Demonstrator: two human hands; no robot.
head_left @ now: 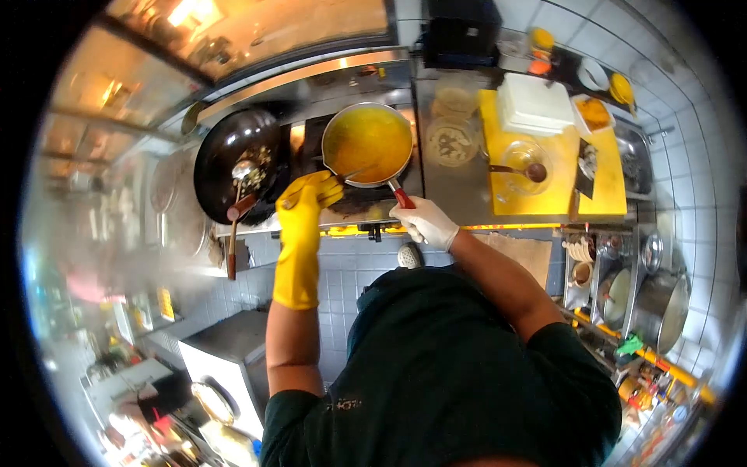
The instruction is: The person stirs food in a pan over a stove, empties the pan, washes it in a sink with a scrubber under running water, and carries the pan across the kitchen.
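A saucepan [367, 144] of orange-yellow liquid sits on the stove. Its red handle [401, 196] points towards me, and my right hand [430, 224], in a white glove, is closed around the handle's end. Just left of the pan is my left hand [311, 191] in a long yellow rubber glove, fingers curled. From it a thin metal utensil [354, 172] reaches over the near rim into the liquid; its kind is unclear. To the left, a black wok [226, 167] holds a ladle [243, 171] and chopped bits of food.
A yellow cutting board [537, 201] on the right counter carries white containers [534, 101], a glass bowl with a ladle [534, 172] and a cleaver [583, 171]. Glass bowls [453, 142] stand beside the stove. Pots [660, 311] fill a lower right shelf. Steam blurs the left side.
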